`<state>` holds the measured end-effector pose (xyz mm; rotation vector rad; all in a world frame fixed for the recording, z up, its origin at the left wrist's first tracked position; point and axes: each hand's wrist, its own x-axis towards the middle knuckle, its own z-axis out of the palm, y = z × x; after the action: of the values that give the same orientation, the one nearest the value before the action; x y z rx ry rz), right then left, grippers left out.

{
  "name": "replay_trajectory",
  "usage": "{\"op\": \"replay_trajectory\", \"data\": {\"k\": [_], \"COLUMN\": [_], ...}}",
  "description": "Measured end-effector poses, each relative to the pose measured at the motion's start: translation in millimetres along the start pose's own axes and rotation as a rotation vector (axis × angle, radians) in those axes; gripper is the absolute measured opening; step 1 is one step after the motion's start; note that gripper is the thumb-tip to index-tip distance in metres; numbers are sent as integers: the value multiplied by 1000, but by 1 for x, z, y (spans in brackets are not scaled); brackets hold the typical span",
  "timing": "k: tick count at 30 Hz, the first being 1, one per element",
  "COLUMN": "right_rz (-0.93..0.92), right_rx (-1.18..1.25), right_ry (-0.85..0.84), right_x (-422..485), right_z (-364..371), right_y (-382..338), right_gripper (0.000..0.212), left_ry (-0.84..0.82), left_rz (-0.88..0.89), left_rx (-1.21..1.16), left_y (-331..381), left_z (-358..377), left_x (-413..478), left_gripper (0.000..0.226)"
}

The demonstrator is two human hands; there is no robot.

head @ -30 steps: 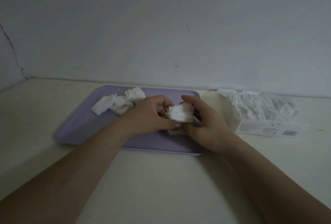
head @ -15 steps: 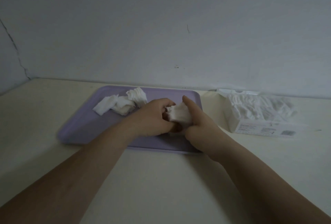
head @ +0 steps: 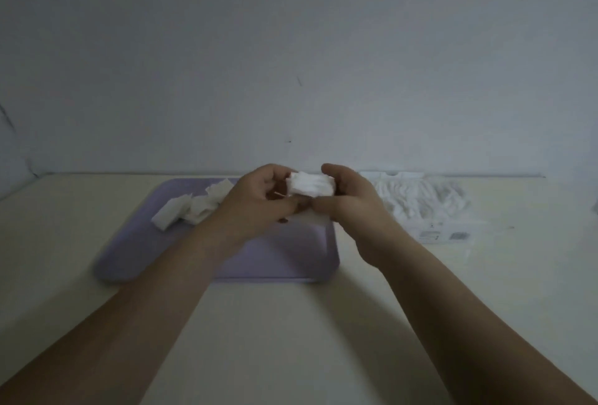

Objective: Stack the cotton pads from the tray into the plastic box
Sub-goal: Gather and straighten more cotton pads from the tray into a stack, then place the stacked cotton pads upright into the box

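1. Pinching a bundle of cotton pads (head: 311, 184) from both ends, the left hand (head: 259, 207) and right hand (head: 351, 204) close their fingers on it above the purple tray (head: 275, 259).
2. Loose cotton pads (head: 191, 207) lie at the tray's ten o'clock corner.
3. At three o'clock from the hands, well apart from the tray, stands the plastic box (head: 430, 210), pads already inside.
4. Everything rests on the pale table (head: 291, 340).

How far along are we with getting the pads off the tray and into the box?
Partly done. The plastic box on the right already holds many pads. In hand: the left hand and right hand together grip a small stack of pads above the tray, not yet boxed. Left: loose pads at the tray's far left.
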<state>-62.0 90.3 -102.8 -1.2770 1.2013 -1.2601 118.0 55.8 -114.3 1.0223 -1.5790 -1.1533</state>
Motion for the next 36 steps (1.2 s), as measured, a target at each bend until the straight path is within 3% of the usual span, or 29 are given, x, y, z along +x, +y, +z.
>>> {"op": "replay_trajectory", "data": {"k": [5,13,18,20,22,24,30,34,36], "right_rz": [46,36,-31,20,78,105,111,110,125], "right_rx": [-56,-141,-276,-366,-416,-463,-565,-719,-867], "right_ry": [-95,158,488,477,461,462,431,380,340], "right_x": [-19,-46,-41,-38,-36,-35,-24,-9,1], "right_z": [-46,-125,-175,-188,-199,-203,-201,-192,-181], "right_y": [-19,-27,-29,-28,-22,-16,-4,-3,-6], "right_gripper": [29,31,41,42,55,52,57,47,32], "left_ry": [-67,-168,-136,-219,-316,-391,-390,-341,-324], "left_rz": [-60,-69,106,210,290,310,292,267,231], "left_rx": [-175,-126,268,488,680,797,835,801,809], "left_y": [24,48,45,42,37,32,20,16,15], "left_z": [33,133,179,189,197,199,192,176,163], "left_x": [8,22,44,47,50,52,54,51,49], "left_gripper": [39,31,29,26,26,28,26,28,25]}}
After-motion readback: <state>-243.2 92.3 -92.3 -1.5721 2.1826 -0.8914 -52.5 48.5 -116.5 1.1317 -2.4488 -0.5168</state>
